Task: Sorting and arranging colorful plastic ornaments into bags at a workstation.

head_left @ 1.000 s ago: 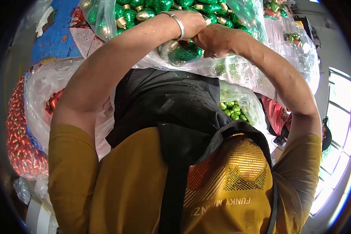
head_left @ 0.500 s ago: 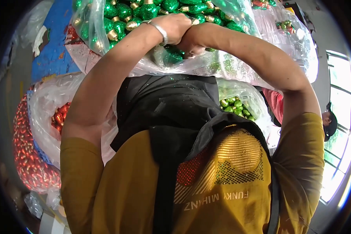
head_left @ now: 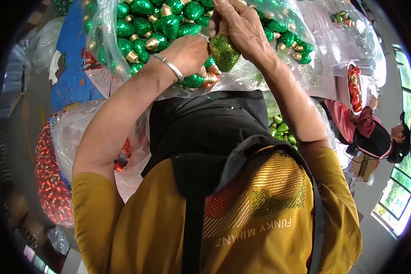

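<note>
A lime-green glittery bulb-shaped ornament with a gold cap hangs from my right hand, which pinches it by the cap. My left hand, wearing a silver bangle, is curled just left of it; its fingertips are partly hidden, and whatever they hold cannot be made out. Below that hand lies a dark green bulb ornament with a gold cap. Beyond both hands, a pile of glossy and glittery green bulb ornaments fills a clear plastic bag.
To my left, a plastic bag stands beside a sack of red ornaments. Lime-green ornaments sit in a bag under the table edge at right. A co-worker is at far right, near a container of red ornaments.
My hands, clasped close together before, have parted. My right hand has risen and now shows the lime-green ornament. More of the co-worker has come into view.
</note>
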The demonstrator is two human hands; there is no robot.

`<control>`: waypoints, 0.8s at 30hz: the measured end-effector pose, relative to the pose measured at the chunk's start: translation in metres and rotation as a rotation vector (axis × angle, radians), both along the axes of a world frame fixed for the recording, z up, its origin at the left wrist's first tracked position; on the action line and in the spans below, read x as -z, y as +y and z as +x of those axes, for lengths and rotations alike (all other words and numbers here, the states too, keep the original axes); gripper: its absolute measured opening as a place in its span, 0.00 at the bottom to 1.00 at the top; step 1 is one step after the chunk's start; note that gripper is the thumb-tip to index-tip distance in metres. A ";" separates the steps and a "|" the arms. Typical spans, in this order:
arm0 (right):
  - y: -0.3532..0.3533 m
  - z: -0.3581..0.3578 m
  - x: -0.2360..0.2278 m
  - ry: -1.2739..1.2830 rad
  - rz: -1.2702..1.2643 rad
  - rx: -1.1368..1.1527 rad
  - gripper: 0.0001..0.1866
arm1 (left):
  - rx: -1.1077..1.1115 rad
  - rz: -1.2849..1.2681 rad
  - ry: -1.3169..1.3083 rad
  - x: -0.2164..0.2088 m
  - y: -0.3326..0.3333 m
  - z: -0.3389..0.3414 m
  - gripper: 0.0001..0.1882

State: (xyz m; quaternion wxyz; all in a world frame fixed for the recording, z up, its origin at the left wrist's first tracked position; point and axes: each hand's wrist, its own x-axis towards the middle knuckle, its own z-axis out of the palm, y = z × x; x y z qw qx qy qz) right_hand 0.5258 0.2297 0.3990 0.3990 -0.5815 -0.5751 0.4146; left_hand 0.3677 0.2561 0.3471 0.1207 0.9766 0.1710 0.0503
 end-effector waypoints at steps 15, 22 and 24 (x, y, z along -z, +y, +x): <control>0.002 -0.004 0.043 -0.895 0.830 -0.364 0.12 | 0.001 -0.035 -0.215 0.002 -0.034 -0.045 0.22; 0.031 0.024 0.019 -0.523 0.471 -1.008 0.13 | 0.000 -0.012 -0.100 0.003 -0.031 -0.038 0.18; 0.028 0.020 0.004 -0.473 0.191 -1.057 0.13 | -0.031 -0.002 -0.051 0.003 -0.033 -0.034 0.17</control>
